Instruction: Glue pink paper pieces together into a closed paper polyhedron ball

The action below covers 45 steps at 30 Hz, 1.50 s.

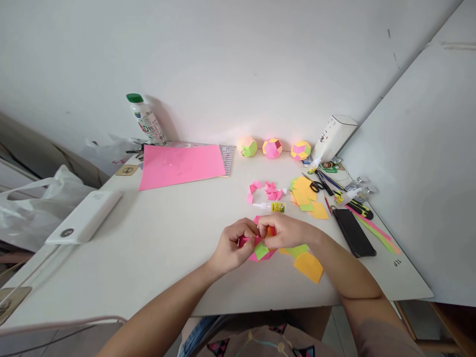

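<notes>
Both hands meet over a pink paper ball [265, 257] with a green patch [261, 250] and some orange. My left hand [238, 244] is closed on the ball's left side, thumb and fingers pressed together. My right hand [281, 231] pinches at the top right of the same ball, its fingertips close to the left ones. The fingers hide much of the ball. Just beyond the hands lies a small glue bottle [277, 207] with a white nozzle. Folded pink paper pieces [273, 191] lie behind it. Yellow and green paper pieces [309, 267] rest under the right forearm.
Three finished-looking paper balls [272, 148] stand along the wall. A pink sheet [182, 166] lies back left near a white bottle [147, 119]. On the right are paper squares [305, 192], scissors [316, 186], pens and a black phone [354, 232]. A white power strip [85, 218] lies left.
</notes>
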Tool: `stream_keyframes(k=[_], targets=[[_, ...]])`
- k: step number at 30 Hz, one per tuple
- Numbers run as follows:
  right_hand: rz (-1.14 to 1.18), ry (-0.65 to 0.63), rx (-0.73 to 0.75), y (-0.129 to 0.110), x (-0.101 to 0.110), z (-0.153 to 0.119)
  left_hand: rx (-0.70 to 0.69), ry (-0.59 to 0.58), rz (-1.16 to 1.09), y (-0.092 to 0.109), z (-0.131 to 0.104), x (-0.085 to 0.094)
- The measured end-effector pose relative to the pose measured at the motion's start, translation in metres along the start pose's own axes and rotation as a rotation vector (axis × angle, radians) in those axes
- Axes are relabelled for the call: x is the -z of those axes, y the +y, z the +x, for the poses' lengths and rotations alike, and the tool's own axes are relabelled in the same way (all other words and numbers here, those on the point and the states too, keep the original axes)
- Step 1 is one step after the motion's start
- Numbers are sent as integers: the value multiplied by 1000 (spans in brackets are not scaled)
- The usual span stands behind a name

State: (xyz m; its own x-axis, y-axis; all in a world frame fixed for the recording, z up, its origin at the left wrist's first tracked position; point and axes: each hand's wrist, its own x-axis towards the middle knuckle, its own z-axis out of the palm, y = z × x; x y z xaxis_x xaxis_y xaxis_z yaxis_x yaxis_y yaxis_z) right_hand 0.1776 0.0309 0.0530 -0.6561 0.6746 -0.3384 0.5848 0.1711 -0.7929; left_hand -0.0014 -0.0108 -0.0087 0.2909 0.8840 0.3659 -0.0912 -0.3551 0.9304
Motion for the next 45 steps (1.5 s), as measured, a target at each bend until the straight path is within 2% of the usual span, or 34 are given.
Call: stream_keyframes(k=[9,17,21,24,27,30,38,45], targets=[[-1,3,4,1,-2,0,-108,60,65,0,-1,-3],[-78,15,49,-1,-2,-1,11,6,19,4,2,0],[-129,54,103,-1,-4,-2,85,-33,-24,3,3,2],[-165,95,134,-4,-5,-5,86,-48,-43,2,3,4],[-210,156,153,-8,-7,-10,8,-59,-29,3,3,5],[-238,193,206,-13,-9,-16,-133,-60,23,4,3,5],[-301,211,358,-23,-9,-26,-366,13,250,12,4,4],[-262,207,361,-20,-11,-26,-361,23,275,11,3,3]])
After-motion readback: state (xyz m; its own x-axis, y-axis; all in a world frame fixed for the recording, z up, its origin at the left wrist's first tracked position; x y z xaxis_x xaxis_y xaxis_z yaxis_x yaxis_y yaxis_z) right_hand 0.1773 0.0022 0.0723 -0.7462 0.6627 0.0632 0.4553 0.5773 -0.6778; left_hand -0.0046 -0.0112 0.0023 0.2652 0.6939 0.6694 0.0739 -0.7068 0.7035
